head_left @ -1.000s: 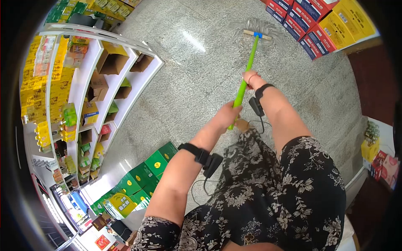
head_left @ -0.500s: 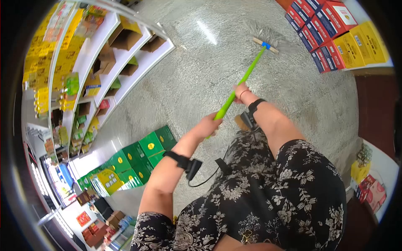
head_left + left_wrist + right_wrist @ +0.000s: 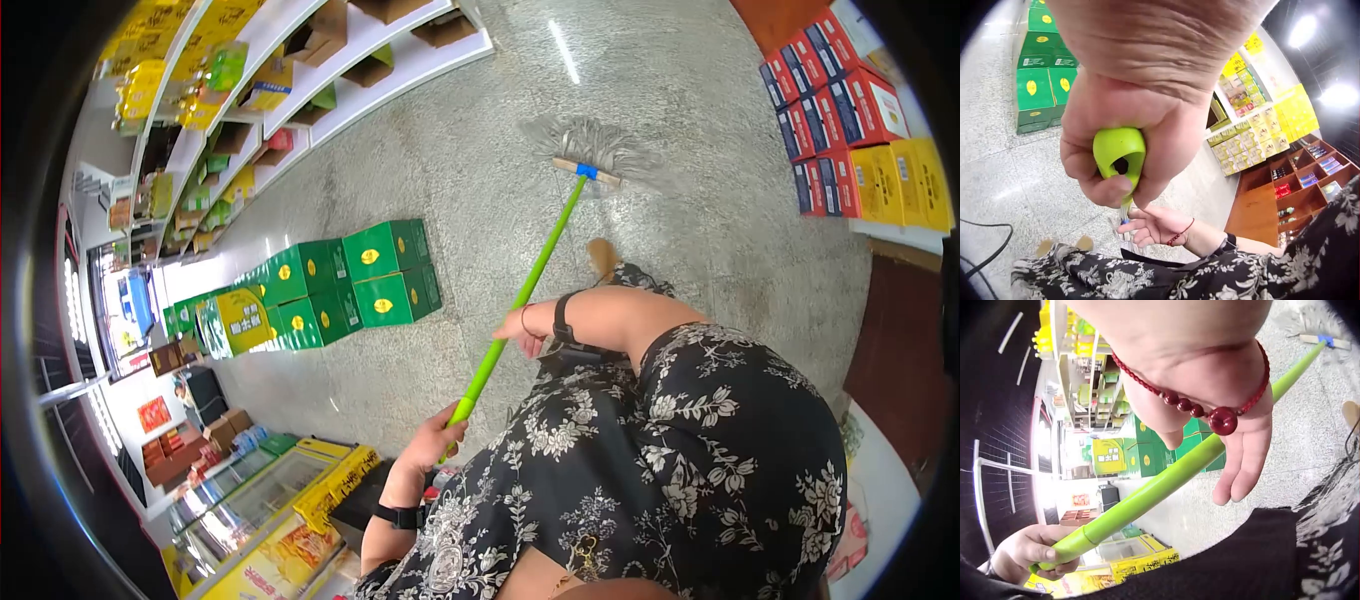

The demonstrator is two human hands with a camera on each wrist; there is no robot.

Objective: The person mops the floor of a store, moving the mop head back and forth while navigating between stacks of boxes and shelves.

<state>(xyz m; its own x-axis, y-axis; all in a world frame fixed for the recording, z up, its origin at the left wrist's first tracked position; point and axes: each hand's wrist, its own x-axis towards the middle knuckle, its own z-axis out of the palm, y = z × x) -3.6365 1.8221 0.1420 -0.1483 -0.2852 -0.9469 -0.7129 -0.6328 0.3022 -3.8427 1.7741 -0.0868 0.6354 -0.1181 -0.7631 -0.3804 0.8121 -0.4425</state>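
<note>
Nearest, at the lower centre of the head frame, the left hand (image 3: 430, 443) wraps its fingers round the butt end of a green mop handle (image 3: 546, 250), where a hollow end cap (image 3: 1110, 147) shows in the left wrist view. A little farther up the pole, just below the centre, the right hand (image 3: 526, 332) touches it with fingers fairly straight, not curled round it. The pole slants to the upper centre, meeting a blue clamp (image 3: 587, 172) and a wooden bar (image 3: 607, 179); beyond, grey strands (image 3: 590, 140) fan over the speckled floor (image 3: 690, 230). The pole looks light, stiff and smooth, perhaps slippery if wet; the strands look limp, likely heavier when soaked, and would drag. The best hold seems to be both hands well apart on the pole, one at its end.
</note>
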